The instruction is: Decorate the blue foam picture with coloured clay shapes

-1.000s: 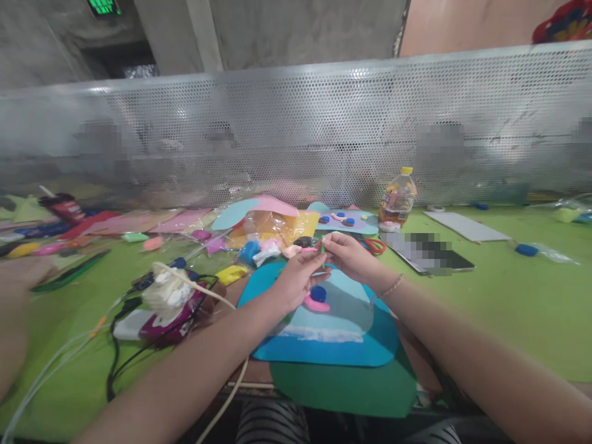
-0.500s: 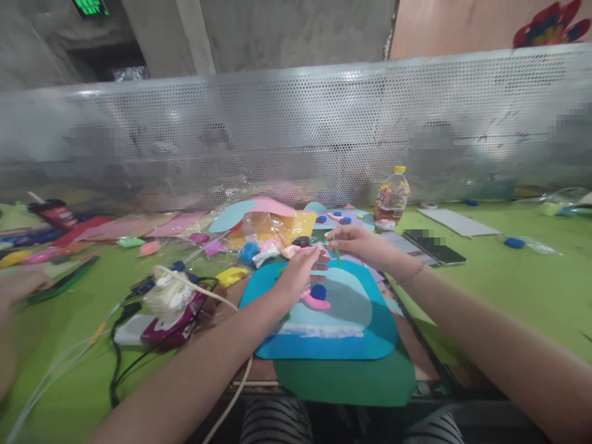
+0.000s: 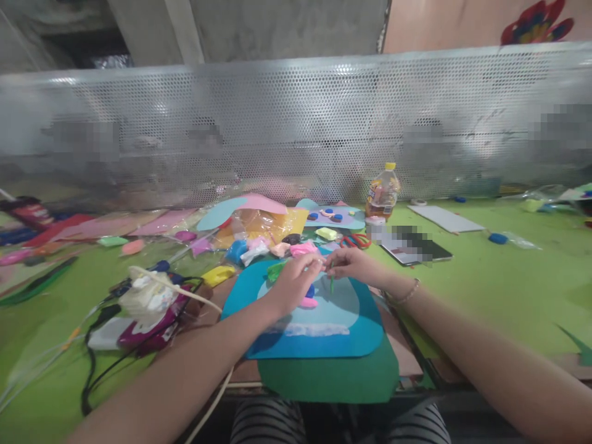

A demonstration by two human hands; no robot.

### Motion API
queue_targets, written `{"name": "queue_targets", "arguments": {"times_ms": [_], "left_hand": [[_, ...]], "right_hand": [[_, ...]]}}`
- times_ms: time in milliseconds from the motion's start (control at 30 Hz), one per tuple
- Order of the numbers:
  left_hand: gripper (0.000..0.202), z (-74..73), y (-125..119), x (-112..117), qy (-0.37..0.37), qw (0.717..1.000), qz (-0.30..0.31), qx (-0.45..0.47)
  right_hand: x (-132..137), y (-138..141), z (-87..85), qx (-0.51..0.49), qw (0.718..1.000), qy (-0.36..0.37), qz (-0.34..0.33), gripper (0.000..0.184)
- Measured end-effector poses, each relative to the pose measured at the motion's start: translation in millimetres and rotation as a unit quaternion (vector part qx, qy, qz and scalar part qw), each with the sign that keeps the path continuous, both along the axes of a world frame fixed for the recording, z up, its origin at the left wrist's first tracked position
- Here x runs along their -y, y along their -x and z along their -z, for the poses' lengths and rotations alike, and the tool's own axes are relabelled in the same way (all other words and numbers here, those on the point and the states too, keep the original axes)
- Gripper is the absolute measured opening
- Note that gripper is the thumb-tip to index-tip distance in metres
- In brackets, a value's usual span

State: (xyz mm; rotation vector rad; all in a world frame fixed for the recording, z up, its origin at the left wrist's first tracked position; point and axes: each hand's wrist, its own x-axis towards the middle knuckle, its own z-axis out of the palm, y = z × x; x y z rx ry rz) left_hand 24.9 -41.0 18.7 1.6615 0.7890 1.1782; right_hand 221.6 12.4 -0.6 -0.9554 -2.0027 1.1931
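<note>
Both my hands meet over a blue foam board (image 3: 361,333) that carries a pale blue patch, a white strip and small pink and blue clay pieces (image 3: 308,301). My right hand (image 3: 354,264) pinches a thin green strip (image 3: 332,283) that hangs down from its fingertips. My left hand (image 3: 293,282) is curled, its fingertips closed right beside the right hand's; whether it holds anything is hidden. A dark green sheet (image 3: 333,376) lies under the board at the table's near edge.
Clay lumps in blue, pink, yellow and white (image 3: 259,250) lie behind the board. Red scissors (image 3: 355,240), a phone (image 3: 416,248) and a plastic bottle (image 3: 382,192) stand at the back right. A purple device with cables (image 3: 143,311) sits left. A perforated metal screen (image 3: 296,123) backs the green table (image 3: 499,283).
Both hands have come down toward the blue board with the green strip. The camera has drifted, so the table's things sit a little further left.
</note>
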Motion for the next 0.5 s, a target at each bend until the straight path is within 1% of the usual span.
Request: {"name": "queue_targets", "arguments": {"times_ms": [67, 133, 200, 267, 333, 433, 500], "left_hand": [[0.019, 1.5, 0.1, 1.3, -0.061, 0.996, -0.006, -0.072], [0.020, 3.3, -0.1, 2.8, -0.130, 0.980, -0.006, -0.152], [0.020, 5.0, -0.4, 4.7, -0.186, 0.960, 0.012, -0.209], [0.021, 6.7, -0.6, 6.8, -0.235, 0.936, 0.039, -0.259], [0.022, 7.9, -0.4, 9.2, -0.284, 0.907, 0.050, -0.308], [0.025, 7.6, -0.3, 13.7, -0.346, 0.863, 0.035, -0.367], [0.033, 5.7, -0.9, 17.0, -0.361, 0.835, 0.032, -0.413]], "right_hand": [[2.4, -1.9, -1.9, 0.022, 1.000, -0.010, 0.000, 0.024], [3.4, -3.5, -2.8, 0.046, 0.999, -0.024, 0.000, 0.020], [3.7, -4.0, -3.3, 0.067, 0.997, -0.042, 0.001, 0.017], [4.3, -3.5, -4.2, 0.085, 0.995, -0.060, 0.004, 0.017], [5.6, -2.4, -5.8, 0.098, 0.992, -0.074, 0.004, 0.017], [8.2, -0.9, -8.8, 0.114, 0.989, -0.093, 0.004, 0.016], [9.0, -0.7, -9.9, 0.123, 0.987, -0.104, 0.006, 0.015]]}}
